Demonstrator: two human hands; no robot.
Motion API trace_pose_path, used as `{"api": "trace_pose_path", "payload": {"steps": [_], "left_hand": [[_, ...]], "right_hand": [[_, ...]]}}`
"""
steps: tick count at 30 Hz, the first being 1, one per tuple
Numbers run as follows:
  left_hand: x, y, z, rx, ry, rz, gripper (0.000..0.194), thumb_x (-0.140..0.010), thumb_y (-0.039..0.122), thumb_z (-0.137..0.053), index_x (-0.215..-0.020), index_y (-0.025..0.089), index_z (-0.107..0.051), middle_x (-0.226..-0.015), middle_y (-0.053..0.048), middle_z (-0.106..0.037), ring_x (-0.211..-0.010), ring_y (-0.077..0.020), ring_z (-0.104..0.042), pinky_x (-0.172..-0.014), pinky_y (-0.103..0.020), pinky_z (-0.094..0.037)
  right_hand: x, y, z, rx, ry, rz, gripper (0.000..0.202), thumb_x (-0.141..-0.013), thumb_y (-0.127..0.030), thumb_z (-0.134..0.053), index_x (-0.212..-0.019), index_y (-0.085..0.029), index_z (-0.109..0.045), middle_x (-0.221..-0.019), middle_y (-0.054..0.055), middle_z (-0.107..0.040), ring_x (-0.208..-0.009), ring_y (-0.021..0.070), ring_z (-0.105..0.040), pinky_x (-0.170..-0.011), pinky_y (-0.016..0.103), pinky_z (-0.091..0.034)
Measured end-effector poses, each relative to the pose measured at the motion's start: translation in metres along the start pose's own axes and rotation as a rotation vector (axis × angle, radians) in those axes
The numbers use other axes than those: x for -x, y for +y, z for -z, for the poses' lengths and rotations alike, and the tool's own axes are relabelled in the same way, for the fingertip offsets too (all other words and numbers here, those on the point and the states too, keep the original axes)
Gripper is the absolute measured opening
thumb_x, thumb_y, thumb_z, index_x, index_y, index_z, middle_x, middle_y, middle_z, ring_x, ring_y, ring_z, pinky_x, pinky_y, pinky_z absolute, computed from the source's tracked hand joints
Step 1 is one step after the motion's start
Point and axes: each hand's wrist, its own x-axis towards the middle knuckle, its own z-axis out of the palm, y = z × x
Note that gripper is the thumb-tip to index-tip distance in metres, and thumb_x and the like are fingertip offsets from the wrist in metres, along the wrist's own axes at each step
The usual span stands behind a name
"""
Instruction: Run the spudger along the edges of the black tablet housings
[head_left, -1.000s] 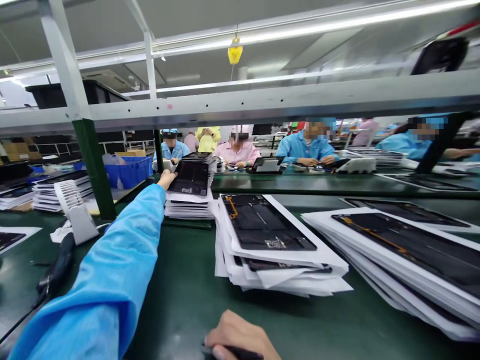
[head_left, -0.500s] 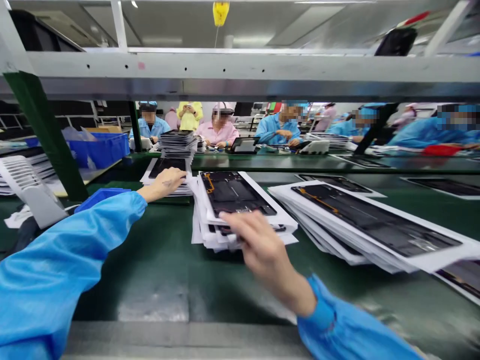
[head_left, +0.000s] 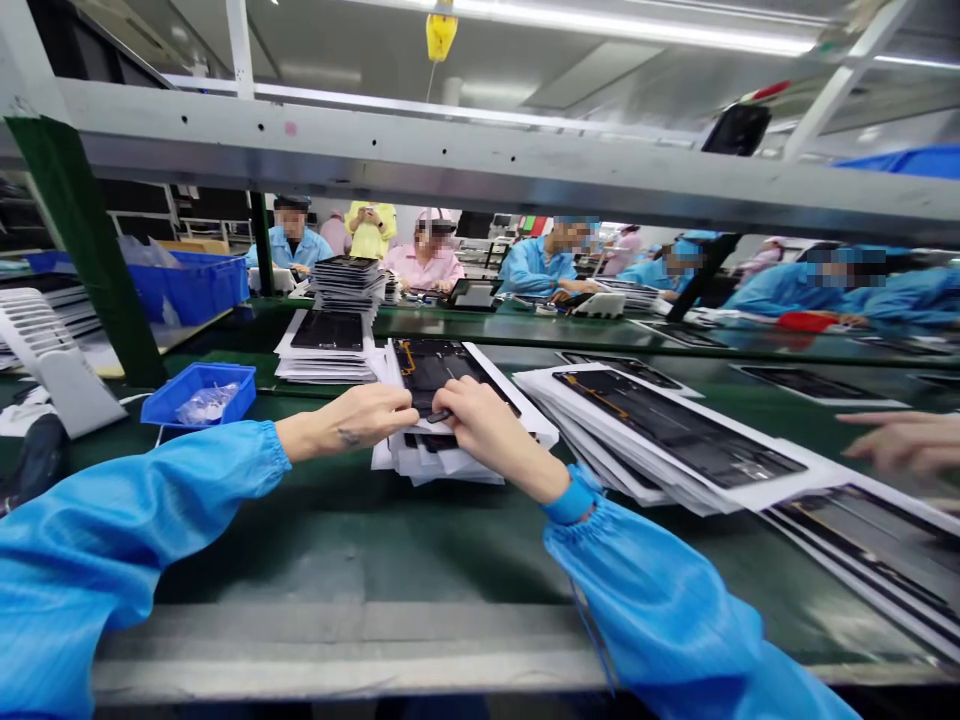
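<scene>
A black tablet housing [head_left: 439, 362] with an orange strip lies on a white sheet, on top of a short pile of sheets and housings in front of me. My left hand [head_left: 352, 418] is closed at the near left corner of this housing; what its fingertips hold, if anything, is hidden. From the right, my right hand [head_left: 491, 425] reaches over the near edge. Its fingers are closed on a small dark piece [head_left: 437, 416] just at the housing's near end.
To the right stands a larger pile of housings on white sheets [head_left: 660, 415]; another person's hand [head_left: 907, 445] is blurred beyond it. Behind my left hand are a stack of sheets [head_left: 326, 365] and a blue bin [head_left: 199, 395] with plastic bags. A shelf beam [head_left: 450, 165] crosses above.
My left hand has come back from the rear stack to the near housing. The right hand's fingers have closed on a small dark piece. Another person's hand has appeared at right.
</scene>
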Motion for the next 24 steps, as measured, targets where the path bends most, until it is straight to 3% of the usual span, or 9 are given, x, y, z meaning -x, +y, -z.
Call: {"api": "trace_pose_path", "payload": {"steps": [6,10,14,17,21,24], "left_hand": [[-0.008,0.001,0.015,0.148,0.05,0.143,0.027,-0.1,0.019,-0.037,-0.082,0.019,-0.057,-0.082,-0.004,-0.054,-0.075,-0.017,-0.05,-0.072,-0.028,-0.04],[-0.004,-0.002,0.022,0.338,0.11,0.357,0.022,-0.099,0.031,-0.046,-0.085,0.02,-0.06,-0.087,-0.005,-0.059,-0.083,-0.0182,-0.056,-0.079,-0.029,-0.044],[-0.005,-0.018,0.018,0.627,0.114,0.667,0.05,-0.102,0.055,-0.035,-0.084,0.017,-0.061,-0.071,-0.007,-0.064,-0.065,-0.0185,-0.061,-0.067,-0.031,-0.049],[-0.02,-0.027,0.004,0.902,0.071,0.805,0.07,-0.099,0.07,-0.023,-0.09,0.014,-0.065,-0.069,-0.011,-0.069,-0.06,-0.0204,-0.066,-0.062,-0.032,-0.053],[-0.044,-0.021,-0.009,1.147,0.163,0.904,0.059,-0.087,0.069,-0.058,-0.095,0.011,-0.067,-0.079,-0.013,-0.072,-0.073,-0.0233,-0.07,-0.071,-0.035,-0.057],[-0.033,-0.005,0.008,1.238,0.281,0.945,0.051,-0.08,0.056,-0.073,-0.103,0.011,-0.067,-0.093,-0.013,-0.074,-0.084,-0.0236,-0.071,-0.078,-0.034,-0.057]], "right_hand": [[-0.005,-0.003,0.0,-0.05,0.035,0.032,0.018,-0.084,-0.004,-0.052,-0.087,-0.021,-0.058,-0.088,0.005,-0.063,-0.083,0.0209,-0.051,-0.073,0.032,-0.038],[0.0,-0.003,0.003,-0.102,0.113,0.06,0.022,-0.081,-0.001,-0.05,-0.088,-0.022,-0.056,-0.09,0.004,-0.061,-0.086,0.0207,-0.052,-0.075,0.032,-0.04],[0.002,-0.006,-0.003,-0.149,0.288,0.014,0.028,-0.078,0.002,-0.042,-0.086,-0.022,-0.054,-0.088,0.005,-0.057,-0.086,0.0213,-0.053,-0.076,0.033,-0.043],[0.002,-0.013,-0.011,-0.166,0.375,0.022,0.027,-0.08,0.001,-0.042,-0.087,-0.022,-0.056,-0.088,0.006,-0.058,-0.086,0.0214,-0.054,-0.075,0.033,-0.045],[0.006,-0.024,-0.014,-0.167,0.431,0.088,0.023,-0.089,-0.006,-0.046,-0.087,-0.021,-0.063,-0.084,0.005,-0.063,-0.079,0.0207,-0.055,-0.072,0.033,-0.048],[0.016,-0.027,-0.001,-0.183,0.525,0.102,0.02,-0.1,-0.027,-0.049,-0.101,-0.021,-0.068,-0.094,0.007,-0.068,-0.087,0.0223,-0.06,-0.078,0.037,-0.051]]}}
